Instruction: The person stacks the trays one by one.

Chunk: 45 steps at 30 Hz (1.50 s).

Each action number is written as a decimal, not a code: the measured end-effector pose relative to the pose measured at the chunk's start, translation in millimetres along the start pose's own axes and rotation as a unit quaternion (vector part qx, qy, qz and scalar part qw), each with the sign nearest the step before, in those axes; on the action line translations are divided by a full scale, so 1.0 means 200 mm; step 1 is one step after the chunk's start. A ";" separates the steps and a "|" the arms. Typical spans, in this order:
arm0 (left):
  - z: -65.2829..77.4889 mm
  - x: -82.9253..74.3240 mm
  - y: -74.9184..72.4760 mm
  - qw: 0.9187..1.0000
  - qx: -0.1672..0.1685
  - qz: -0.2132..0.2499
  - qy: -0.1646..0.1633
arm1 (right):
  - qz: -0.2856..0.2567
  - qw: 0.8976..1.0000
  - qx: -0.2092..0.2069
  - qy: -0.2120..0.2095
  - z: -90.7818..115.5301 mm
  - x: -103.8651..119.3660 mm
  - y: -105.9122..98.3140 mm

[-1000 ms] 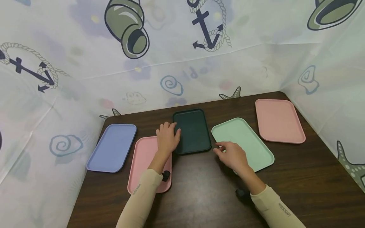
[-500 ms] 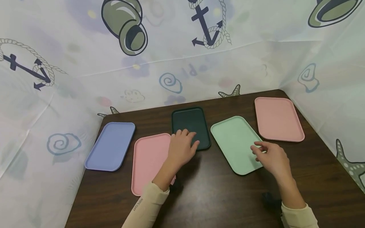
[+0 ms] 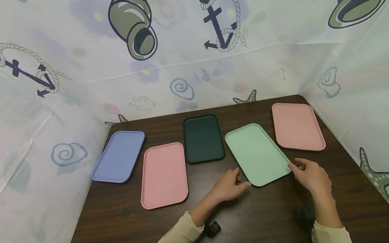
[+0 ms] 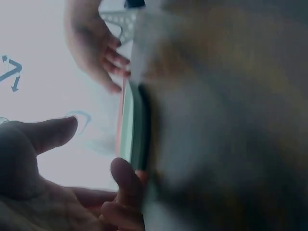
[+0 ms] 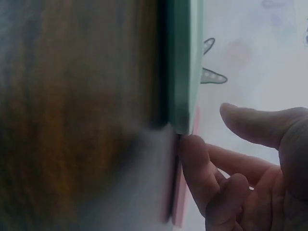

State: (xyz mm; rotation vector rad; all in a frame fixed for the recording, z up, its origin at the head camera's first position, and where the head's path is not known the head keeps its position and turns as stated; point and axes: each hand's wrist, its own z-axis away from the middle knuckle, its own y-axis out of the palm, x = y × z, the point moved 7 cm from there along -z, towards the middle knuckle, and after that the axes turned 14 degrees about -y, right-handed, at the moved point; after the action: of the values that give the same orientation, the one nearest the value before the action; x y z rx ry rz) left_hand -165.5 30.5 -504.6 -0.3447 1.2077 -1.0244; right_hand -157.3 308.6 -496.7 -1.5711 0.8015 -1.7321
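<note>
Flanks the near corners of the mint-green tray (image 3: 258, 155), lying on the dark table (image 3: 258, 216) beside the dark-green tray (image 3: 203, 139), with left hand (image 3: 228, 186) and right hand (image 3: 314, 177) loosely spread, pinching nothing, touching or not impossible to tell, presumably for even control from both sides.

1. We see a plain mint-green tray (image 3: 258, 153) between the fingers of the left hand (image 3: 228, 186) and those of the right hand (image 3: 313, 176).
2. Beyond the left fingers, we find a plain tray of very dark green (image 3: 204, 138).
3. Left of those fingers, we note a solid pink tray (image 3: 164, 175); farther left, a periwinkle-blue tray (image 3: 120, 157).
4. Beyond the right fingers, we see another pink tray (image 3: 299, 126).
5. Below all the fingers, we have a dark brown tabletop (image 3: 261, 216), streaked with wood grain.
6. Well beyond the fingers, we see whitish cloth (image 3: 273, 74) printed with navy anchors (image 3: 217, 27), blue spiral shells (image 3: 182, 88) and grey-green starfish (image 3: 247, 98).
</note>
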 end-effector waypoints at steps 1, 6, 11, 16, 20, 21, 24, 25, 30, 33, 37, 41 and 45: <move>0.00 0.00 0.02 1.000 0.010 0.026 -0.007 | -0.004 1.000 0.009 -0.003 -0.01 0.00 0.01; 0.00 -0.02 0.11 0.984 0.050 0.170 -0.036 | -0.020 0.999 0.046 -0.009 -0.02 -0.03 0.05; 0.01 -0.03 0.15 0.967 0.050 0.247 -0.050 | -0.038 0.998 0.052 -0.005 -0.03 -0.06 0.07; 0.01 -0.03 0.17 0.953 0.048 0.293 -0.050 | -0.051 0.998 0.040 -0.009 -0.04 -0.06 0.08; 0.00 -0.01 0.18 0.939 0.054 0.337 -0.051 | -0.067 0.997 0.037 -0.009 -0.03 -0.06 0.09; 0.00 -0.01 0.18 0.935 0.054 0.347 -0.052 | -0.072 0.997 0.036 -0.009 -0.03 -0.06 0.10; 0.00 0.01 0.18 0.926 0.048 0.371 -0.054 | -0.087 0.996 0.034 -0.011 -0.03 -0.06 0.10; -0.01 0.02 0.18 0.923 0.045 0.377 -0.056 | -0.095 0.995 0.036 -0.011 -0.03 -0.06 0.10; 0.00 0.05 0.15 0.935 -0.004 0.350 -0.057 | -0.154 0.986 0.057 -0.005 -0.01 -0.05 0.13; 0.00 0.06 0.13 0.945 -0.043 0.320 -0.055 | -0.184 0.981 0.059 -0.012 0.00 -0.04 0.15; 0.01 0.05 0.10 0.955 -0.091 0.278 -0.043 | -0.202 0.978 0.057 -0.018 0.00 -0.03 0.17; 0.01 0.06 0.08 0.963 -0.111 0.243 -0.040 | -0.208 0.976 0.060 -0.020 0.02 -0.01 0.17; 0.00 0.07 0.07 0.962 -0.103 0.249 -0.037 | -0.211 0.975 0.065 -0.027 0.03 0.00 0.18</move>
State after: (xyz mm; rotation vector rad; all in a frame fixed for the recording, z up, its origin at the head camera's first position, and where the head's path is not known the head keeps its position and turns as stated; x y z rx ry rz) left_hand -158.5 26.3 -522.7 -0.2191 1.2513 -0.4486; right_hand -149.4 287.6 -524.6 -1.7800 0.3290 -1.9784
